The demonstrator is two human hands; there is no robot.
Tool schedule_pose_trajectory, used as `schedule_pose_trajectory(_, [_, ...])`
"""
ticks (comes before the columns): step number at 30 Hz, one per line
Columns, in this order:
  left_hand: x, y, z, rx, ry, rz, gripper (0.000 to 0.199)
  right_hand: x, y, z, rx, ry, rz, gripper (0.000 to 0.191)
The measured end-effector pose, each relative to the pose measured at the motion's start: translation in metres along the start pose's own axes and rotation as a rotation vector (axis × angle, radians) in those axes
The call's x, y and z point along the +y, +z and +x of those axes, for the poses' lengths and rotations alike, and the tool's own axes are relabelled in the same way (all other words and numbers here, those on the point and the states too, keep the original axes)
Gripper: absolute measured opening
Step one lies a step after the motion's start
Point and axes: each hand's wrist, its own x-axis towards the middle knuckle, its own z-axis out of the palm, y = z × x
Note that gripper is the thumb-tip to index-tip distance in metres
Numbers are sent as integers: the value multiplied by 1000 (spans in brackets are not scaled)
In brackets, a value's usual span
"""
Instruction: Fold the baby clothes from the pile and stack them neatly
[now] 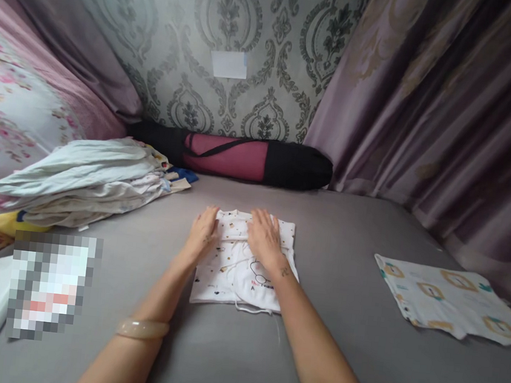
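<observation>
white printed garment point(224, 273), mauve curtain point(383, 107), pink-and-black bag point(227, 157)

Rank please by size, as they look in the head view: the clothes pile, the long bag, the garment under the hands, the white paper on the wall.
1. Clothes pile
2. Long bag and garment: too alike to rank
3. White paper

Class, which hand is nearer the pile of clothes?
Left. The left hand is right of the pile, across a gap; the right hand is farther right, on the white garment.
</observation>
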Motion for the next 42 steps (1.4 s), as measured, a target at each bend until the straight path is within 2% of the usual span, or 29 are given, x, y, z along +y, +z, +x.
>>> schedule_pose_trajectory(2, [7,4,-1,-81,85,60,50,-4,12,-3,-55,-114,18,48])
schedule_pose_trajectory(4, [13,8,-2,-148,122,125,51,-7,22,-6,-93,-146,15,50])
schedule_pose_trajectory(10, [14,18,-2,-269,89,233,56,-6,31,-8,-146,-94,-8,51])
schedule_pose_trajectory(17, [14,13,-2,-317,-34,308,64,-5,30,-7,-153,-65,-8,51])
schedule_pose_trajectory(24, [10,7,-3,-303,-117,338,63,-2,35,-4,-144,22,13,65])
schedule_pose_trajectory(28, [6,6,-1,-289,-131,286,63,-1,24,-2,-202,24,36,63])
schedule_pose_trajectory(30, [7,5,0,-240,-109,266,61,0,15,-2,-185,16,50,61])
schedule_pose_trajectory(34, [12,8,-1,-135,88,261,59,2,7,-3,-83,4,31,60])
schedule_pose_trajectory(36, [13,12,-2,-189,114,268,60,4,10,-4,-100,17,28,59])
schedule_pose_trajectory(39, [10,17,-2,-296,40,278,62,9,20,-7,-141,25,33,57])
schedule_pose_trajectory(42, [6,19,-1,-320,13,261,64,12,26,-9,-141,22,29,57])
